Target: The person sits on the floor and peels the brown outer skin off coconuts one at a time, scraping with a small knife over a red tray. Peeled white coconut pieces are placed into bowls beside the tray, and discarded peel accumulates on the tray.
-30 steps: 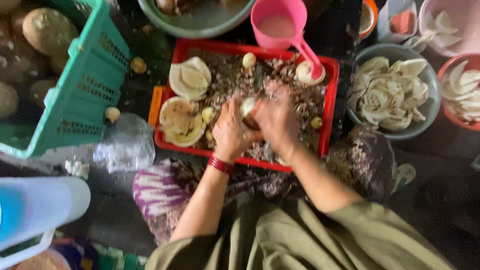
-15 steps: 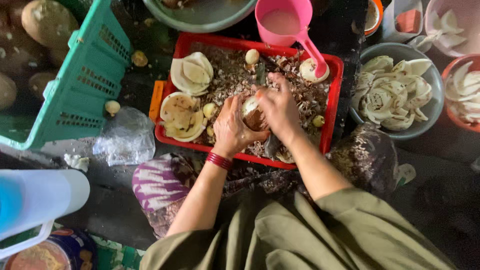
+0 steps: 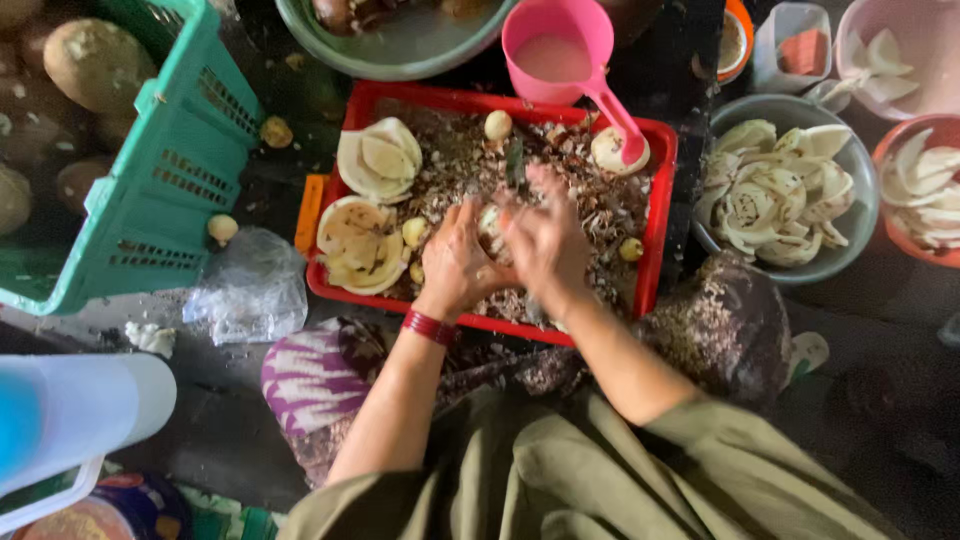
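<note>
A small pale round bulb [image 3: 490,222], smooth and cream-coloured, sits between the two hands over the middle of the red tray [image 3: 655,215]; the left hand [image 3: 455,262] cups it from below with fingers curled round it in a closed grip, and the right hand [image 3: 543,240] presses on it from the other side, fingers spread and blurred, so whether that grip is clenched cannot be told. Both forearms angle in from below, wrists bent inward, the left wrist ringed by a red bangle [image 3: 428,326]. Under the hands the rectangular plastic tray is littered with brown flaky peelings [image 3: 590,200], a few more round bulbs and, on its left side, pale curved shell-like halves [image 3: 377,160]. A pink plastic scoop [image 3: 560,45] holding milky liquid rests its handle over the tray's far edge. A grey metal bowl [image 3: 850,180] of white curled slices stands just right of the tray, and a green slotted crate [image 3: 150,180] leans to the left
</note>
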